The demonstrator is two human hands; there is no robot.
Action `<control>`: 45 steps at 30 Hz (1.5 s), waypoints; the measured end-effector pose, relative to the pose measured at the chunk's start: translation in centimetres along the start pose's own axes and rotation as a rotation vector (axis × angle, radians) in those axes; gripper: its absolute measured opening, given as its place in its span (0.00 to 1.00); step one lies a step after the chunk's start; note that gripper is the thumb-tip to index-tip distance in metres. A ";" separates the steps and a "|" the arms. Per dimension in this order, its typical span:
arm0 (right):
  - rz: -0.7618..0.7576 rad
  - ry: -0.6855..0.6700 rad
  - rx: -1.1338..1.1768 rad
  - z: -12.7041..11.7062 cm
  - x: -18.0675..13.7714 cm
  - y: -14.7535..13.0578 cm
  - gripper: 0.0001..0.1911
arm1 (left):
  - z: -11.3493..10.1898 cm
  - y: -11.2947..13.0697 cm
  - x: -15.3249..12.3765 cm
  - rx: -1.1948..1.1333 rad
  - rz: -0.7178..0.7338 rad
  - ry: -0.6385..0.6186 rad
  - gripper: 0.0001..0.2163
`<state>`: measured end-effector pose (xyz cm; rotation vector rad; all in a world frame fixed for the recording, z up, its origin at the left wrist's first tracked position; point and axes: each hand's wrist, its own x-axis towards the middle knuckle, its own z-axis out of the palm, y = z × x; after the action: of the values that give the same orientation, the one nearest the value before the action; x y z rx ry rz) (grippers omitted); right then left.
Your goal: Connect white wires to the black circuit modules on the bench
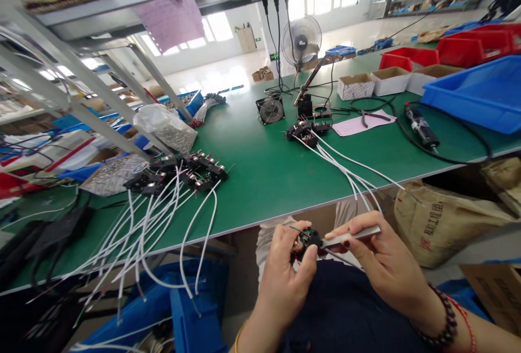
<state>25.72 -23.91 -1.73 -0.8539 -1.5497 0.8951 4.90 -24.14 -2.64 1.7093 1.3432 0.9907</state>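
Note:
Over my lap, in front of the table edge, my left hand [287,263] is closed around a small black electronic part [311,240] with a green circuit board and thin wires. My right hand [380,261] pinches a flat grey metal tool [354,237], whose exact kind I cannot make out. Its narrow end meets the black part's right side; whether it sits inside is hidden. A thin cable [342,258] runs from the part beneath my right fingers. On the table lie similar black parts with white cables, one cluster [307,132] beyond my hands and another [179,174] at left.
A soldering iron [311,79] stands in its holder beside a small square fan [271,110]. Pliers [372,119] rest on pink paper, left of an electric screwdriver [423,129]. A blue tray [480,92] sits at right. White cables [142,239] hang over the front edge.

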 end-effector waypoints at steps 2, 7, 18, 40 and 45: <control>-0.025 0.004 -0.017 0.1 0.0 0.1 0.05 | 0.0 -0.1 0.0 0.011 0.000 0.002 0.16; 0.019 0.007 0.058 0.4 -0.2 0.5 0.05 | 0.1 -0.3 -0.1 -0.007 0.000 0.007 0.17; 0.405 -0.035 0.505 -0.2 0.8 1.2 0.20 | -0.3 -0.4 -0.4 -0.083 0.058 -0.069 0.18; 0.441 -0.075 0.546 -1.1 0.7 1.6 0.23 | -0.2 0.5 0.0 -0.160 -0.034 -0.148 0.18; 0.469 -0.011 0.692 0.0 0.7 2.5 0.24 | -0.1 0.1 0.0 -0.187 -0.051 -0.161 0.20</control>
<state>25.77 -22.14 -3.67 -0.6976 -0.9345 1.6496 4.85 -24.12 -2.48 1.5713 1.1483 0.9001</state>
